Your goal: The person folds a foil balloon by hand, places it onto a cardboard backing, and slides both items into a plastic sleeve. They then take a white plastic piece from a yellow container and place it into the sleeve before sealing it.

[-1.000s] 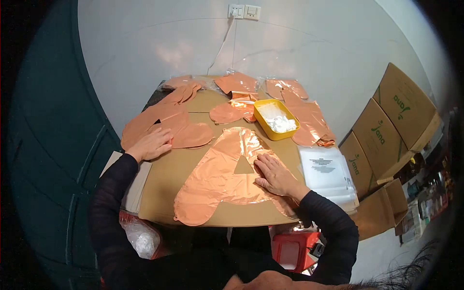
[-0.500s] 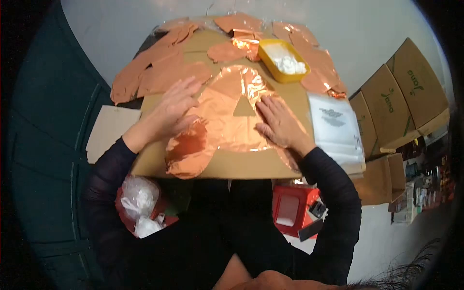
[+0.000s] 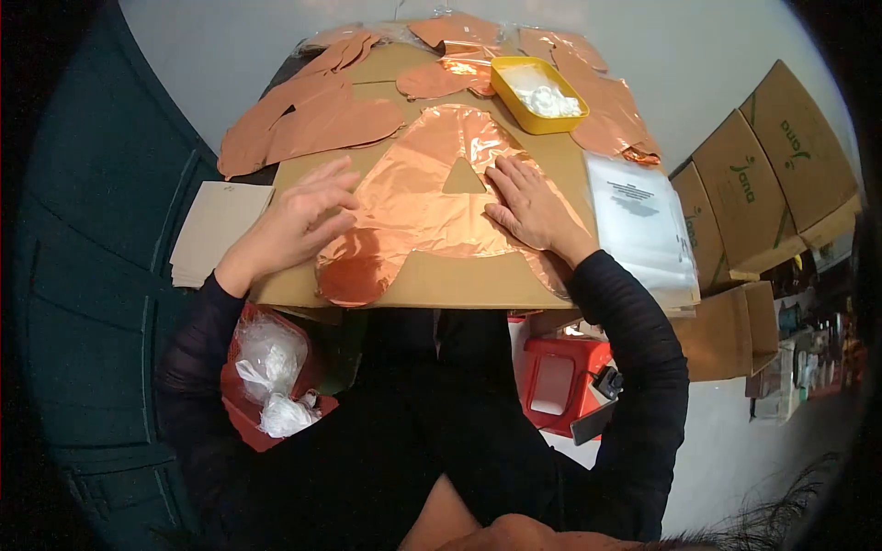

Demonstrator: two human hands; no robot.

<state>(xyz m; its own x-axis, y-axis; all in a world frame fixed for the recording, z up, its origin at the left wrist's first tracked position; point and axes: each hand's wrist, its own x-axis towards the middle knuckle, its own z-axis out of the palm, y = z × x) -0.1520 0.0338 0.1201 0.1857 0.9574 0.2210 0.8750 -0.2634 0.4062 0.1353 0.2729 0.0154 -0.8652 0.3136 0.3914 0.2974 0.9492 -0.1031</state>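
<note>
A copper-coloured foil letter A [image 3: 423,216] lies flat on the cardboard-topped table [image 3: 441,289], its lower legs near the front edge. My right hand [image 3: 531,204] rests on the letter's right leg with its palm down and fingers slightly apart. At the letter's left side my left hand [image 3: 303,216] is raised a little, its fingers curved and apart, holding nothing. Small creases run across the foil, and a triangular hole shows the cardboard beneath.
Copper foil pieces [image 3: 317,133] lie at the back left, more [image 3: 606,110] at the back right. A yellow tray [image 3: 537,123] holds white material. Clear plastic packets [image 3: 641,225] lie right, beige sheets [image 3: 220,230] left. Cardboard boxes [image 3: 744,193] stand beyond the right side; a red container [image 3: 560,376] sits below.
The letter's lower left leg, raised and folded before, now lies flatter. My left hand has moved slightly left, away from the foil. My right hand stays on the right leg.
</note>
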